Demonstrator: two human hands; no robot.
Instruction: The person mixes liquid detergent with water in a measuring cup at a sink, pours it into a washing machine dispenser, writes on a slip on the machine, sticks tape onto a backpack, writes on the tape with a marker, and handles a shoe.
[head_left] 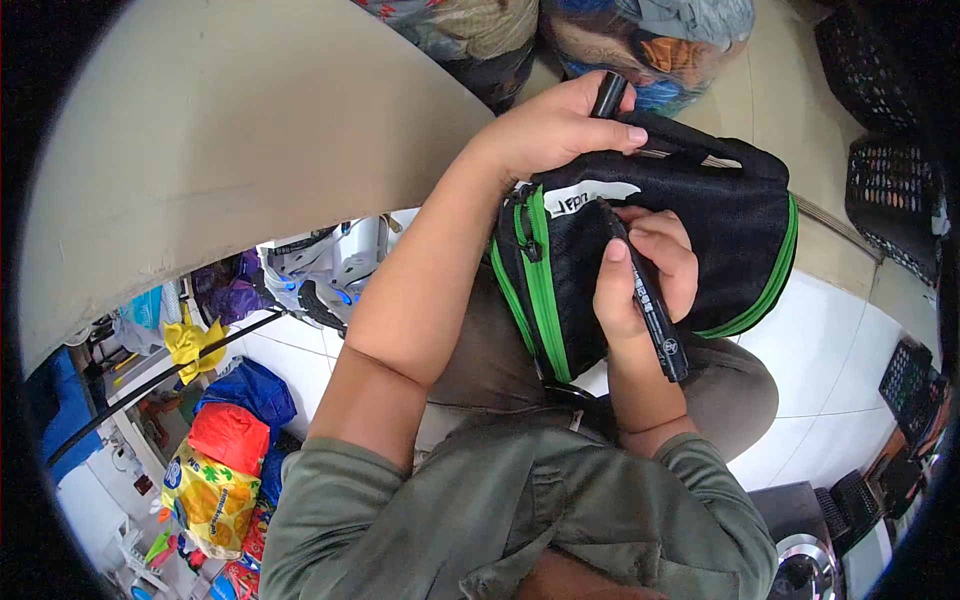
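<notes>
A black bag (740, 240) with green zipper trim rests across my lap. On its upper side is a white label (600, 190) with dark handwritten letters. My right hand (650, 265) is closed around a black marker (655, 320) printed with white characters, its tip at the label by the lettering. My left hand (565, 125) grips a black marker cap (609, 95) between thumb and fingers, its thumb close to the bag's carry handle (690, 135). A green-edged zipper (535, 240) runs down the bag's left end.
Stuffed clear plastic bags (650, 50) stand beyond the bag. A pale panel (250, 130) fills the upper left. Black perforated baskets (890, 190) line the right. At lower left lie a yellow printed bag (215, 500), a red bag (230, 435) and a yellow bow (195, 345).
</notes>
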